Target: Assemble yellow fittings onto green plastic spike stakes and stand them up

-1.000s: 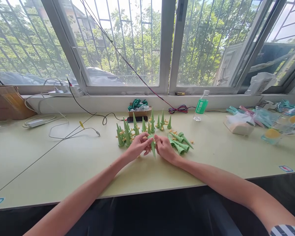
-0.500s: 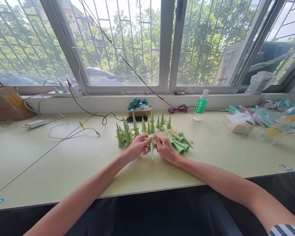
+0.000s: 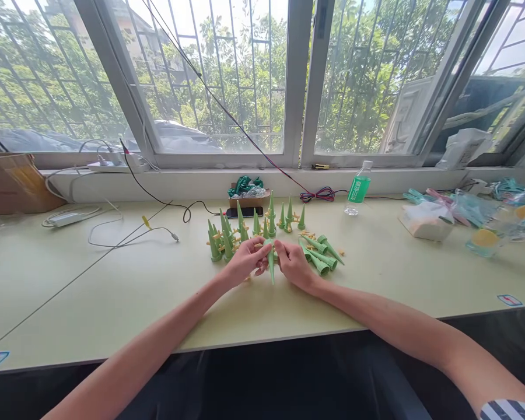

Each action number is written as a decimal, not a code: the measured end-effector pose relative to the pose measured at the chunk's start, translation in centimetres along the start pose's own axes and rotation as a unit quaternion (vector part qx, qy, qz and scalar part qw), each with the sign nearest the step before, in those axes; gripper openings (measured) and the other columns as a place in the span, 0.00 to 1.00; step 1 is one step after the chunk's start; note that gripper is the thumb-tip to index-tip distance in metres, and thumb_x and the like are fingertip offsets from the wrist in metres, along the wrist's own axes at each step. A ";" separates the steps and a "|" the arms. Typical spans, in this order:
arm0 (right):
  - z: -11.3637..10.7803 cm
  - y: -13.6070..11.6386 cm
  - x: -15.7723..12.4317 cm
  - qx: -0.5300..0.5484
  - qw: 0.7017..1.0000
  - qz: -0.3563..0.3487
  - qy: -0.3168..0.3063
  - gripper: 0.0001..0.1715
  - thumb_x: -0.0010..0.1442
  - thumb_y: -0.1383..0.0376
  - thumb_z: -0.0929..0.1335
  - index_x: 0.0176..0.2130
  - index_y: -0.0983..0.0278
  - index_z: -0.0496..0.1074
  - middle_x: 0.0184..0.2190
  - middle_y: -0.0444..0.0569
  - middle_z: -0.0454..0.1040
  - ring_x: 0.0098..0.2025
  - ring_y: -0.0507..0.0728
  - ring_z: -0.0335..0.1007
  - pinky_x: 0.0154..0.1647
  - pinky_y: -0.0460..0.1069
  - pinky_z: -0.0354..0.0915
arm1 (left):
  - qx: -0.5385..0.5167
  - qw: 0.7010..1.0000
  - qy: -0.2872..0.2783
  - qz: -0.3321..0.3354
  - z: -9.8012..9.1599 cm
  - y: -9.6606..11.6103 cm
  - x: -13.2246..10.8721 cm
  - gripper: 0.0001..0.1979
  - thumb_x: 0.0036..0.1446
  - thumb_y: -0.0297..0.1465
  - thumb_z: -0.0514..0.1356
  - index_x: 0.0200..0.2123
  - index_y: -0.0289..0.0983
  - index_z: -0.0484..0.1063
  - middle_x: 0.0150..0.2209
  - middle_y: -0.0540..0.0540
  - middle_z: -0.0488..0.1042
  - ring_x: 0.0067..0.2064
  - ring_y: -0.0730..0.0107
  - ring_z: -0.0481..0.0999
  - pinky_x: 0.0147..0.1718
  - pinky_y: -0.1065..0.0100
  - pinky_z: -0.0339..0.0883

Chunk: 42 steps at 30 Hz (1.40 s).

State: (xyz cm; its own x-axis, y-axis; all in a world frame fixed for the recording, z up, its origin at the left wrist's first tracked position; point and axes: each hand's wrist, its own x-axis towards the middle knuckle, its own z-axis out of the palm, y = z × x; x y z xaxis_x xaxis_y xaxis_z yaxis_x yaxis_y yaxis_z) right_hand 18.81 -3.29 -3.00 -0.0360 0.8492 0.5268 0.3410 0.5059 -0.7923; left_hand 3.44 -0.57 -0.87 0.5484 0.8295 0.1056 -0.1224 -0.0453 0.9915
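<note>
A green plastic cone [image 3: 271, 267] points its tip down toward me, with its wide end up between my hands. My left hand [image 3: 247, 260] is closed on the cone, thumb across its upper part. At the cone's right side, my right hand [image 3: 294, 263] is closed in a pinch; whatever its fingertips hold is hidden. Several green cones with yellow pegs [image 3: 226, 236] stand upright beyond my left hand. To the right of my right hand lie several loose green cones [image 3: 320, 253] on their sides, with small yellow pegs [image 3: 307, 234] scattered behind them.
Behind the cones are a black phone [image 3: 244, 212] and a small cardboard box [image 3: 247, 199] of green wrapping. A green-labelled bottle [image 3: 357, 189] stands at the back, a tissue pack [image 3: 426, 221] farther right. A white cable [image 3: 133, 236] crosses the table [image 3: 126, 303] on the left.
The cone's tip has shifted very slightly to the right. Both hands keep nearly the same place and grip.
</note>
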 end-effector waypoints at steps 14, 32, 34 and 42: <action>0.1 0.0 -0.1 0.029 0.998 0.049 -0.010 0.31 0.66 0.46 0.55 0.20 0.61 0.55 0.13 0.41 0.56 0.18 0.50 0.52 0.22 0.48 0.53 | 0.109 0.990 0.004 0.094 0.2 0.4 -0.3 0.15 0.58 0.42 0.61 0.34 0.35 0.64 0.17 0.55 0.66 0.15 0.79 0.64 0.15 0.76 0.55; 0.3 0.0 -0.8 -0.022 0.994 -0.032 -0.103 0.16 0.66 0.56 0.61 0.37 0.64 0.70 0.24 0.43 0.68 0.23 0.49 0.61 0.27 0.44 0.59 | 0.151 0.966 0.094 0.187 -1.8 5.7 -0.9 0.14 0.57 0.41 0.62 0.33 0.37 0.65 0.19 0.56 0.63 0.15 0.80 0.62 0.11 0.76 0.52; 0.4 -0.1 -1.1 -0.092 0.980 -0.097 -0.147 0.12 0.66 0.61 0.62 0.43 0.62 0.72 0.33 0.46 0.71 0.27 0.49 0.63 0.32 0.45 0.61 | 0.182 0.961 0.087 0.191 -1.7 6.9 -1.1 0.14 0.57 0.41 0.62 0.33 0.37 0.66 0.18 0.56 0.62 0.16 0.80 0.62 0.12 0.76 0.52; 0.4 -0.9 -1.3 -0.246 0.918 -0.185 -0.249 0.10 0.65 0.64 0.64 0.42 0.58 0.75 0.44 0.47 0.67 0.30 0.48 0.63 0.32 0.45 0.57 | 0.360 0.909 0.075 0.198 -2.1 7.3 -0.6 0.15 0.55 0.41 0.63 0.29 0.34 0.69 0.19 0.54 0.65 0.20 0.80 0.62 0.18 0.76 0.57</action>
State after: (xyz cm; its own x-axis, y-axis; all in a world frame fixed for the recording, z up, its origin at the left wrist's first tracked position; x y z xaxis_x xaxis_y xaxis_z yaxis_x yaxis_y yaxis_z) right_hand 18.18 -4.78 -3.13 -0.6188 0.6584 0.4286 0.5977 0.7486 -0.2870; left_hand 0.50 -0.20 6.17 0.4546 0.7321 0.5073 0.3165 -0.6652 0.6763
